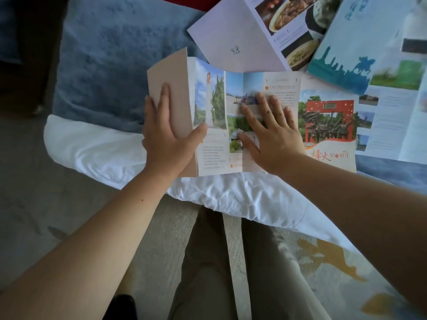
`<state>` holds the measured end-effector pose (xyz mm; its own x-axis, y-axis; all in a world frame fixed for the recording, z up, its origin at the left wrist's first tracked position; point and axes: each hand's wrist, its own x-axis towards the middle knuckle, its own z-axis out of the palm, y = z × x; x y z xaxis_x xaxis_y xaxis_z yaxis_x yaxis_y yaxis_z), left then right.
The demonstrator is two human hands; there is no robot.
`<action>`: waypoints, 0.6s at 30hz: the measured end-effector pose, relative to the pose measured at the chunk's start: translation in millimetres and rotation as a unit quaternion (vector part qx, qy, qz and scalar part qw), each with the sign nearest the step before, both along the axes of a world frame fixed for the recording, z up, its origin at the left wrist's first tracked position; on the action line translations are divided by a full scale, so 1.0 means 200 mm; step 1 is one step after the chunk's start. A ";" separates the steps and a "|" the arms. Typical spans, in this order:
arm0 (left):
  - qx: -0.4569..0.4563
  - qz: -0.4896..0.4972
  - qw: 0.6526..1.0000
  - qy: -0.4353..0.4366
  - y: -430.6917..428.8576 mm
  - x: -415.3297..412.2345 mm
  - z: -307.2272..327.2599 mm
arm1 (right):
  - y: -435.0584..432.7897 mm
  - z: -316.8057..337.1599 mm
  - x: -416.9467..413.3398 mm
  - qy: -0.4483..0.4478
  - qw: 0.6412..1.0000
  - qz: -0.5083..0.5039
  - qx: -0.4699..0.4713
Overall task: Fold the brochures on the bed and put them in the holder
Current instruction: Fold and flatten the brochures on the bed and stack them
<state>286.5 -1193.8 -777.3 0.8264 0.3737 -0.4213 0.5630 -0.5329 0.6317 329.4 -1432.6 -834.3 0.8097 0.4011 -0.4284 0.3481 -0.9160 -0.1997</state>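
Nearest, the person's trousered legs [208,262] stand at the bed's edge, on the near side of the open brochure [284,86]. Both bare forearms reach towards it over a rumpled white sheet [231,197]. The brochure lies spread on the bed, several panels wide, with its near edge on that sheet and a red gate pictured on its rightmost panel.

The step in hand looks like the first fold of this brochure. The left grip [166,135] is at the brochure's left end. Its fingers lie straight up the plain beige back of the end panel and its thumb hooks round the free edge onto the printed side. It thus holds that flap, which stands lifted and tilted inward. The right grip [270,132] holds nothing: it is wide, with fingers spread flat, pressing the brochure's middle panels onto the bed.

As I judge it, the next move calls for laying the flap down along its crease. The right grip sits just right of where the flap would land, so it can pin the paper for this fold but must clear for the following one. Soft bedding gives poor backing for a sharp crease.

Left of the brochure is a blue plush blanket [104,65]. Beyond the brochure's far edge lies a white food brochure [219,35], unfolded, and beyond its right end a teal skyline brochure [342,63]. No holder is in view
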 end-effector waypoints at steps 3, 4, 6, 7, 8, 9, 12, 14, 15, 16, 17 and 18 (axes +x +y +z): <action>-0.031 -0.009 0.999 -0.020 -0.09 0.04 0.06 | -0.09 0.03 -0.02 0.036 0.999 0.029 0.012; -0.039 -0.012 0.999 -0.028 -0.13 0.05 0.09 | -0.12 0.04 -0.03 0.051 0.998 0.039 0.021; -0.045 -0.025 0.998 -0.043 -0.21 0.07 0.13 | -0.17 0.07 -0.04 0.078 0.995 0.053 0.039; -0.045 -0.033 0.997 -0.048 -0.25 0.08 0.15 | -0.20 0.08 -0.05 0.086 0.994 0.053 0.040; -0.045 -0.040 0.997 -0.050 -0.29 0.09 0.17 | -0.23 0.10 -0.06 0.089 0.994 0.045 0.037; -0.043 -0.046 0.997 -0.050 -0.33 0.10 0.18 | -0.26 0.11 -0.07 0.087 0.995 0.029 0.031; -0.022 -0.069 0.996 -0.047 -0.44 0.12 0.22 | -0.37 0.14 -0.09 0.069 0.997 -0.029 0.003; -0.007 -0.088 0.995 -0.045 -0.51 0.13 0.23 | -0.46 0.15 -0.11 0.054 0.996 -0.065 -0.033; -0.004 -0.099 0.994 -0.044 -0.55 0.13 0.24 | -0.50 0.16 -0.12 0.056 0.993 -0.090 -0.052; -0.007 -0.108 0.993 -0.044 -0.58 0.14 0.24 | -0.55 0.16 -0.13 0.065 0.989 -0.117 -0.070; -0.013 -0.116 0.992 -0.043 -0.62 0.14 0.25 | -0.60 0.15 -0.15 0.078 0.984 -0.141 -0.081; -0.020 -0.127 0.991 -0.042 -0.68 0.14 0.25 | -0.66 0.15 -0.17 0.093 0.979 -0.163 -0.085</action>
<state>314.4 -1329.9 -726.5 0.9242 0.1335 -0.3578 0.3587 -0.6246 0.6937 294.9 -1564.1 -803.5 0.7839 0.0451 -0.6192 0.0046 -0.9978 -0.0669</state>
